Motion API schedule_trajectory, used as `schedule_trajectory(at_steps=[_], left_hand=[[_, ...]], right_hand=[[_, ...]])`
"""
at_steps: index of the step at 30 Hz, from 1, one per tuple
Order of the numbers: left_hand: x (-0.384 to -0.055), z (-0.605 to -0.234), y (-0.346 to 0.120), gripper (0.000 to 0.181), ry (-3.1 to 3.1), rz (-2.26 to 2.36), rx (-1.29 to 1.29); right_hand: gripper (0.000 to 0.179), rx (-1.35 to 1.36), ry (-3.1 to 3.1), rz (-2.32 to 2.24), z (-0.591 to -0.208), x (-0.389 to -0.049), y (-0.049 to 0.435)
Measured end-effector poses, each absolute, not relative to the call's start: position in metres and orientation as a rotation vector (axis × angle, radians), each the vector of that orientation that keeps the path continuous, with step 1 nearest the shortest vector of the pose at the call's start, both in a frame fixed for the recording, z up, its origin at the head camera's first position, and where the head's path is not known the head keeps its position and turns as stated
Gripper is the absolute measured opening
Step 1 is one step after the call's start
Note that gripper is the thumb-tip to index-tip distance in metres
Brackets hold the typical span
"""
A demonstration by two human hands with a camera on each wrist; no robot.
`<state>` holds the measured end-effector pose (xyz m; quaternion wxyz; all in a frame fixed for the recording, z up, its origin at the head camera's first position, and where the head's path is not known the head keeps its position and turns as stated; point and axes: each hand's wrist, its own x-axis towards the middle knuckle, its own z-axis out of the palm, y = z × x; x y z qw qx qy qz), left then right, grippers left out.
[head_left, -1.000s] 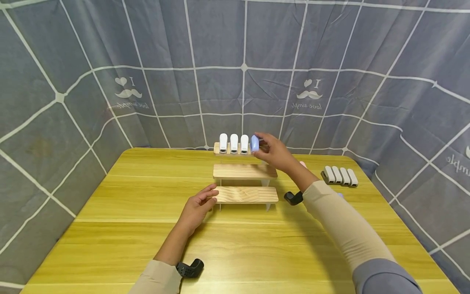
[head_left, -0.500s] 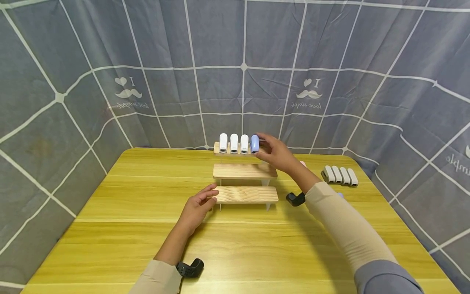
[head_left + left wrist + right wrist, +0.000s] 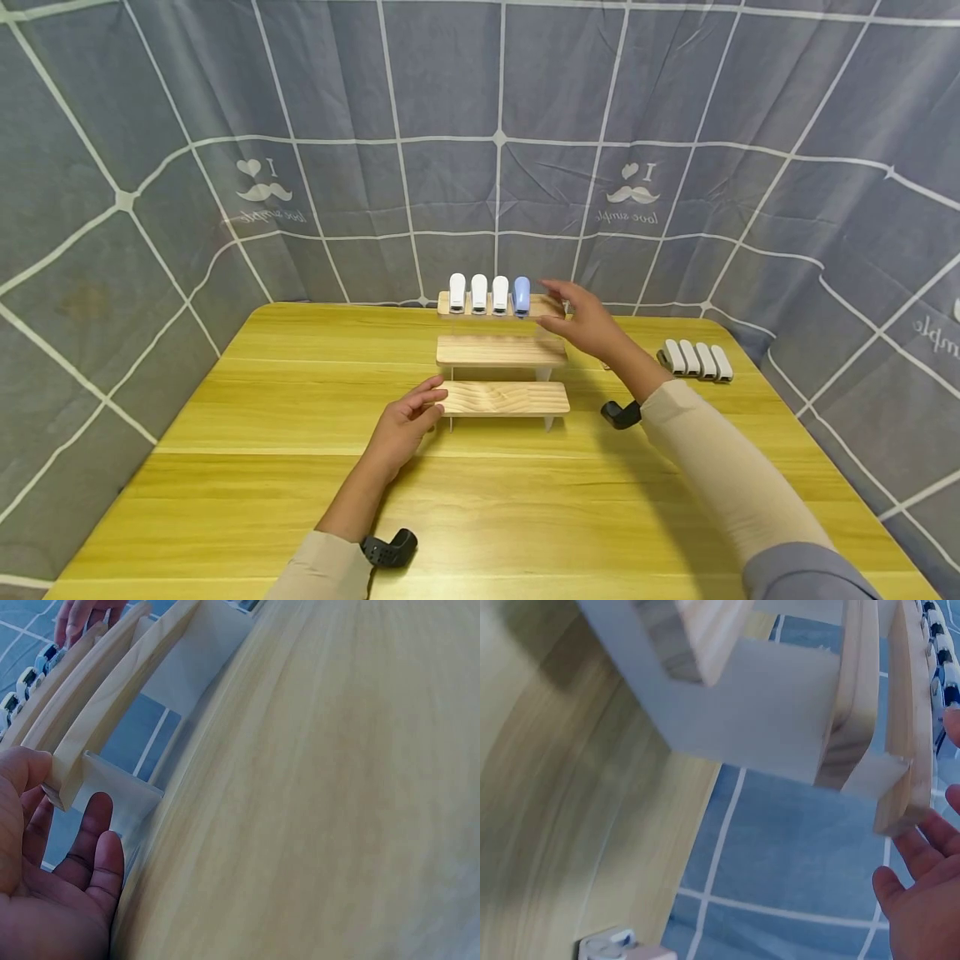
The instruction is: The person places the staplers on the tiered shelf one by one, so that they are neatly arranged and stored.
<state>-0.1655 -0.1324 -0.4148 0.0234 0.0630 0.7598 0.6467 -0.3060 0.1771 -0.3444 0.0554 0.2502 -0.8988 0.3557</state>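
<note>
A three-tier wooden display stand [image 3: 502, 398] is on the table, its boards rising in steps toward the back. My left hand [image 3: 405, 421] pinches the left end of the lowest board, thumb and finger at its corner in the left wrist view. Along the top board [image 3: 551, 305] stand a blue stapler [image 3: 522, 296] and, left of it, several white staplers [image 3: 478, 294] in a row. My right hand [image 3: 588, 321] is at the right end of that board, thumb and fingers spread, holding nothing. Fingertips [image 3: 934, 829] are right at the board's end in the right wrist view.
Several white staplers [image 3: 696, 360] stand side by side on the table at the right. The middle board [image 3: 498, 350] bears nothing. Grey curtain [image 3: 337, 192] surrounds the table [image 3: 225, 467] at the back and sides.
My right hand has let go of the blue stapler and moved right, away from it. The stapler stands upright beside the white ones. My left hand stays in place.
</note>
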Motion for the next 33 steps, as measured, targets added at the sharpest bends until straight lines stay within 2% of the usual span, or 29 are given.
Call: schedule_trajectory(at_steps=[12, 33], left_hand=[[-0.186, -0.453, -0.137, 0.030, 2.349, 2.023, 0.186], [-0.186, -0.452, -0.136, 0.027, 2.343, 2.030, 0.169]], right_hand=[[0.061, 0.617, -2.702, 1.173, -0.349, -0.291, 0.218], [0.055, 0.430, -2.756, 1.160, -0.370, -0.253, 0.285]])
